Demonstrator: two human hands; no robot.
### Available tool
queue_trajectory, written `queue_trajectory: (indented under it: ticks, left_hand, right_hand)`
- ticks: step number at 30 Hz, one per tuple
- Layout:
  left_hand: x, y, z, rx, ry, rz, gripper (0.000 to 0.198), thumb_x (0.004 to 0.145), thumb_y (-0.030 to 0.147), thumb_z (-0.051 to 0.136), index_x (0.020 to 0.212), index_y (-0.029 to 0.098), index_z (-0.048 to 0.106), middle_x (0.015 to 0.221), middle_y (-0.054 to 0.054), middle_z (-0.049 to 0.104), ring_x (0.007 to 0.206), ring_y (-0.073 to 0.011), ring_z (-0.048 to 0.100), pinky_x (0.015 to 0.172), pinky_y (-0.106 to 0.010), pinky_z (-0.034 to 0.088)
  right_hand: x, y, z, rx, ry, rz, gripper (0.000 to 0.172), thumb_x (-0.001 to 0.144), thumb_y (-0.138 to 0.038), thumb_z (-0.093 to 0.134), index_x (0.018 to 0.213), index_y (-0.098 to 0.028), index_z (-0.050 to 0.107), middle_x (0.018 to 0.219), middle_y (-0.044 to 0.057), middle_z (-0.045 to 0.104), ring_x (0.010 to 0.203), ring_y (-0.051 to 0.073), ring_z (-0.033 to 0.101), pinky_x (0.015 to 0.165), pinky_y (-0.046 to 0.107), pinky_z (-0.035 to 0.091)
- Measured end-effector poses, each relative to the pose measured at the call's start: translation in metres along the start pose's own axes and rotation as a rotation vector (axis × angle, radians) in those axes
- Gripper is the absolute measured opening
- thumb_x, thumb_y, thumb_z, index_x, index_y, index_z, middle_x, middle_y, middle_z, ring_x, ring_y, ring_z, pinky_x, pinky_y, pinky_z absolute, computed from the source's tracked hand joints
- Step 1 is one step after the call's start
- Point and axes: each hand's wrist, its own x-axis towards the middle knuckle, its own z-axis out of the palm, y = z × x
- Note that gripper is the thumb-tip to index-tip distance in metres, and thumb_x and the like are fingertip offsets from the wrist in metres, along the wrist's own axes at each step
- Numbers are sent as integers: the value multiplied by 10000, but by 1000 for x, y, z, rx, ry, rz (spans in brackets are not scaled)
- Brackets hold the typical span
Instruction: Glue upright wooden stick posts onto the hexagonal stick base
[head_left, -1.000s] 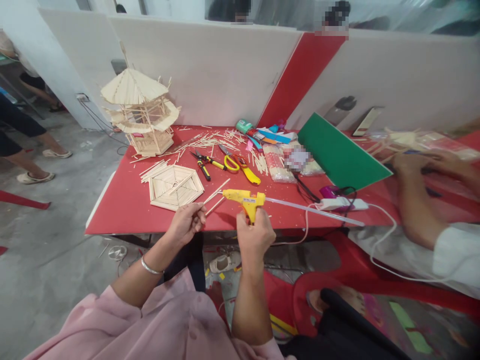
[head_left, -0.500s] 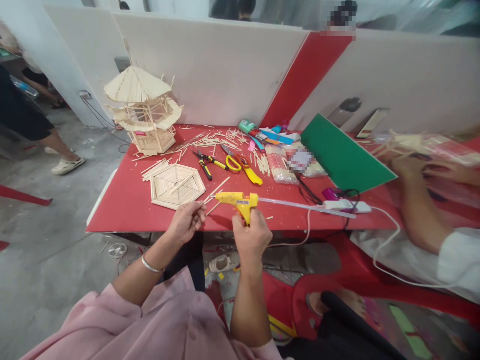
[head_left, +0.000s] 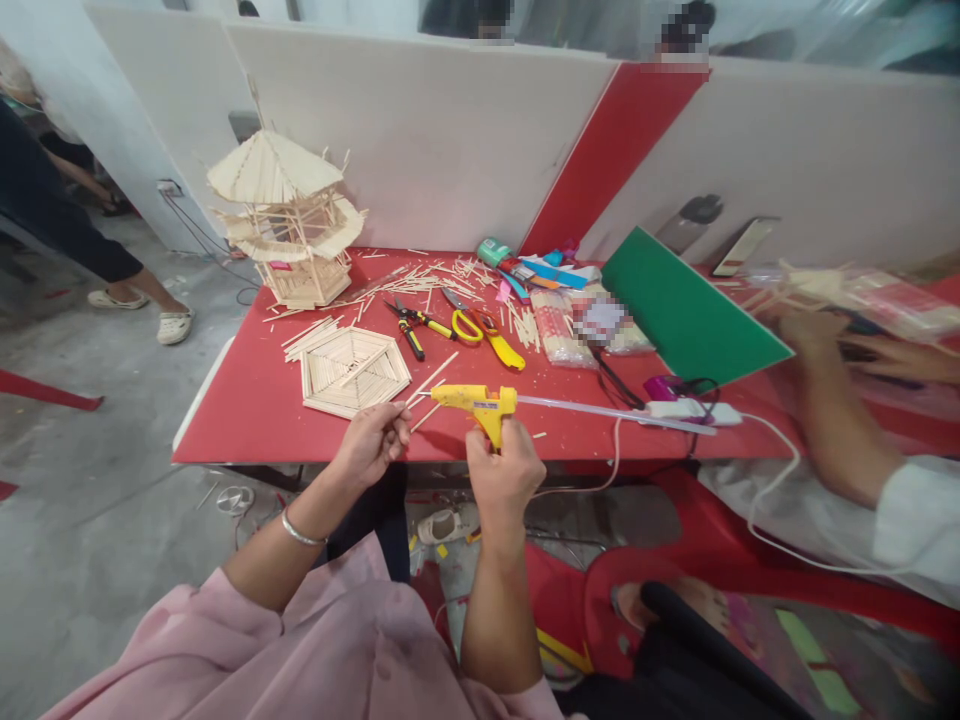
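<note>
My right hand (head_left: 502, 472) grips the handle of a yellow glue gun (head_left: 474, 402), whose nozzle points left toward thin wooden sticks (head_left: 431, 385). My left hand (head_left: 372, 443) pinches the near ends of those sticks at the front edge of the red table (head_left: 247, 400). A clear glue stick (head_left: 607, 412) juts out of the gun's back to the right. Just beyond my left hand lies a flat hexagonal panel of sticks (head_left: 351, 370).
A stick-built pagoda model (head_left: 286, 222) stands at the back left. Pliers (head_left: 409, 325), yellow scissors (head_left: 484, 332), loose sticks, stick packets (head_left: 556, 328) and a green board (head_left: 686, 310) lie behind. A power strip (head_left: 694, 410) with white cable sits right. Another person's arms (head_left: 840, 420) work at the right.
The glue gun's nozzle has moved left, closer to the sticks in my left hand. The person at the right has shifted their hands, and a person at the far left walked on.
</note>
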Motion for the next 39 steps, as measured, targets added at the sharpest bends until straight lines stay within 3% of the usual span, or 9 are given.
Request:
queue_trajectory:
  ticks: [8,25,39]
  left_hand:
    - [-5,1,2,35,-9,-4,239,721,363,677,678,144,592,425,28,559,284,-46,388,323,-167,232]
    - [-12,-2,0,36,-54,-33,248,690,365,705,682,142,596,415,16,563,271,-54,381,307,-169,216]
    - [-15,1,-1,58,-69,-38,273,660,377,718,660,134,594,394,19,549,261,-57,381,304,-165,208]
  right_hand:
    - [3,3,-3,-4,18,90,93,771,-194,502,684,-221,520,640,0,518,611,156,476,606,257,373]
    - [4,15,-3,-42,102,142,85,804,-215,511,820,-196,592,694,32,580,652,187,546,656,275,416]
    - [6,21,-2,-70,131,193,77,769,-208,503,770,-209,579,671,25,572,627,182,539,651,271,423]
